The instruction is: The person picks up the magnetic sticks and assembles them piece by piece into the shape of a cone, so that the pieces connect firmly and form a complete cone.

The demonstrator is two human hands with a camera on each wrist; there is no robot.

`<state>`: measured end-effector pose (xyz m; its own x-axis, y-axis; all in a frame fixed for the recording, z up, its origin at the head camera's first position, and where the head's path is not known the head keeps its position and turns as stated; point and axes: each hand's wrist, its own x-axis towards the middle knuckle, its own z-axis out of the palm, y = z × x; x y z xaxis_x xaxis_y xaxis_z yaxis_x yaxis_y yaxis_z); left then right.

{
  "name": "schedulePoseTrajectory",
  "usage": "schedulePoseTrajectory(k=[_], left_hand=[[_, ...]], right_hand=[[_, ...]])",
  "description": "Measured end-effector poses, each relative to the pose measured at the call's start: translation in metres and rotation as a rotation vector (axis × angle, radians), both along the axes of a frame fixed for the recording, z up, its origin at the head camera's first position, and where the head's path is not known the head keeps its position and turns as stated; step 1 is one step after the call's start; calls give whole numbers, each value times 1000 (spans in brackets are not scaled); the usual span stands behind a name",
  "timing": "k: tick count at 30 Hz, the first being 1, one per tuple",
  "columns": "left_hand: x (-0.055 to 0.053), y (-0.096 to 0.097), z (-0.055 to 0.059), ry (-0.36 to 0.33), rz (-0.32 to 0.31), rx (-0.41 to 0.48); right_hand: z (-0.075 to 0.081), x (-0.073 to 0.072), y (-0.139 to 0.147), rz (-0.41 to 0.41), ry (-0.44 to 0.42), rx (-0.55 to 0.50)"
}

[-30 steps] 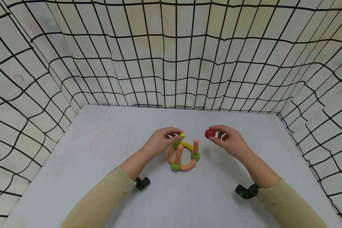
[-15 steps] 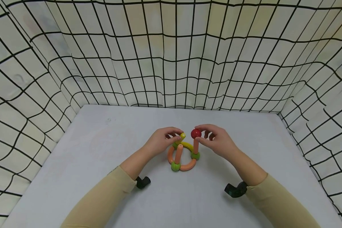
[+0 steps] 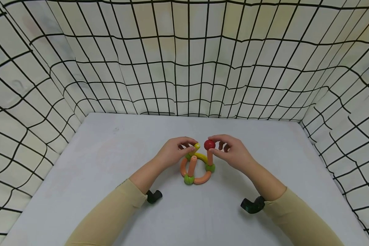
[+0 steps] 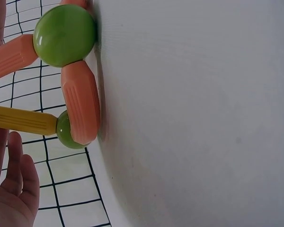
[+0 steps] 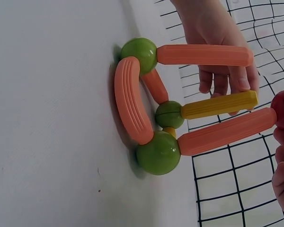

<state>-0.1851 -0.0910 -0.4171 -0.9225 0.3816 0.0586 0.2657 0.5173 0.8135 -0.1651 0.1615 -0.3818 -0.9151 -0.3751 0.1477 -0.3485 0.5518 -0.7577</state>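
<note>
On the white table stands a toy frame: a ring of curved orange pieces point(image 5: 132, 101) and a curved yellow piece point(image 3: 202, 157), joined by green balls point(image 5: 157, 152). Three straight rods rise from those balls. My left hand point(image 3: 173, 150) pinches the yellow rod point(image 5: 220, 105) near its upper end. In my right hand point(image 3: 233, 150), a red ball point(image 3: 209, 145) is held between thumb and fingers. It sits against the top of the right orange rod point(image 5: 227, 131); how deeply they join is hidden. The front orange rod point(image 3: 192, 166) is untouched.
Black netting point(image 3: 189, 75) over pale walls encloses the table point(image 3: 126, 136) at the back and sides. Dark wrist-worn devices point(image 3: 253, 205) hang beneath both forearms, low over the table.
The right hand has brought the red ball leftward onto the top of the right orange rod, which now leans slightly left. My left hand has stayed on the yellow rod.
</note>
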Motion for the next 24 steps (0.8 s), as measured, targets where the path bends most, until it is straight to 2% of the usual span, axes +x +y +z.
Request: schedulePoseTrajectory(k=[14, 24], left_hand=[[-2, -1, -2, 7, -17, -8], [1, 0, -1, 13, -14, -6]], right_hand=[[-1, -5, -15, 42, 18, 28], [0, -6, -22, 65, -7, 23]])
